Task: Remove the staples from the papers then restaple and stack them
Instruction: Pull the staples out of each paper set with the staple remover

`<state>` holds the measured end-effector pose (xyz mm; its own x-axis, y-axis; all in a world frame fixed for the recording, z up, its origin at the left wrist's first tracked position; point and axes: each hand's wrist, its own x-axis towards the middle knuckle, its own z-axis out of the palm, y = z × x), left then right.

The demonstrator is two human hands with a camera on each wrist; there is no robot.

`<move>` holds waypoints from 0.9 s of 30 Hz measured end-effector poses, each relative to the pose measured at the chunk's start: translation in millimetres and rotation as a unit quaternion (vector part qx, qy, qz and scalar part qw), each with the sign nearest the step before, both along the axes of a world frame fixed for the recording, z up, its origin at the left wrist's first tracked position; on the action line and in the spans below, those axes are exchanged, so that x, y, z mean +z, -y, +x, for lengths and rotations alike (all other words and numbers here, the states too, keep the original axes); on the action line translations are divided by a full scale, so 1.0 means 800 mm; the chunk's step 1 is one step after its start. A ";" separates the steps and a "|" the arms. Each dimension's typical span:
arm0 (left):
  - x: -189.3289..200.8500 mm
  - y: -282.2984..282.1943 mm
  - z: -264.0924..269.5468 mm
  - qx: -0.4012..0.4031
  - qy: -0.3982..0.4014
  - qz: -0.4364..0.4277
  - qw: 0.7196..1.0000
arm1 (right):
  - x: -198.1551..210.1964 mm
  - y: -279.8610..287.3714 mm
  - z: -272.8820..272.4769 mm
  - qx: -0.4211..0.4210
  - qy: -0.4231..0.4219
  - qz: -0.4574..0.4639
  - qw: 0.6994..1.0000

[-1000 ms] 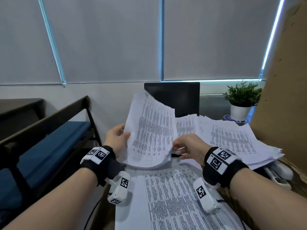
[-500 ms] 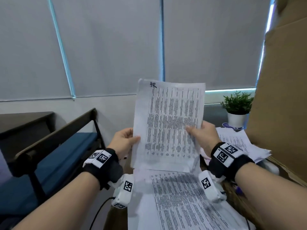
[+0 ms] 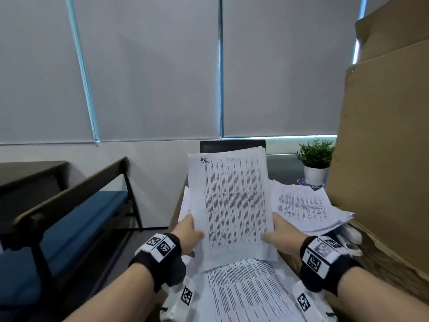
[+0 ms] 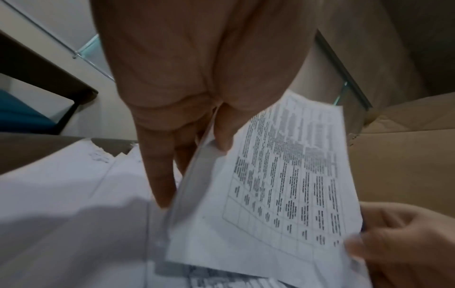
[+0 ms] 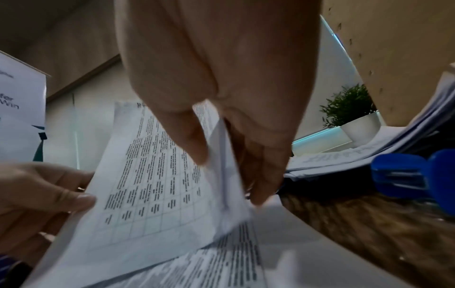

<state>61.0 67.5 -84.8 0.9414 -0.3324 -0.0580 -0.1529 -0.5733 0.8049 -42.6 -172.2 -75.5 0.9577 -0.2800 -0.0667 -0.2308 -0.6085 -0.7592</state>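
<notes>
A person holds a sheaf of printed papers [image 3: 232,205] upright over a desk, one hand at each long edge. The left hand [image 3: 189,235] pinches the sheaf's left edge, thumb on the printed front and fingers [image 4: 160,183] behind; the right hand [image 3: 282,235] pinches the right edge the same way, thumb on the front and fingers [image 5: 261,175] behind the sheets. The top page carries dense columns of small print in a ruled table, with a short handwritten mark at its upper left corner. The sheaf's lower edge hangs just above more printed sheets [image 3: 250,291] lying flat on the near part of the desk. Farther off to the right a loose, fanned pile of papers [image 3: 306,205] rests beside a tall cardboard box [image 3: 380,159]. A blue stapler [image 5: 403,173] lies on the wood-grain desk surface [image 5: 369,233], at the edge of that pile. A small potted plant [image 3: 315,161] in a white pot stands at the far right, below the drawn window blinds [image 3: 151,66]. A bench with a blue cushion [image 3: 69,224] runs along the left.
</notes>
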 end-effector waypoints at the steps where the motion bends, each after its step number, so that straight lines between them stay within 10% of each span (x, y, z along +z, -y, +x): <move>1: -0.004 -0.003 0.001 -0.009 -0.011 0.021 1.000 | -0.002 0.000 -0.003 0.001 -0.036 -0.031 0.999; 16: 0.010 -0.007 0.139 0.183 0.029 -0.079 0.980 | 0.027 -0.021 0.129 -0.073 -0.019 0.124 0.989; 27: -0.013 0.002 0.177 0.136 0.024 0.008 0.990 | 0.005 -0.011 0.173 -0.044 -0.066 0.080 0.994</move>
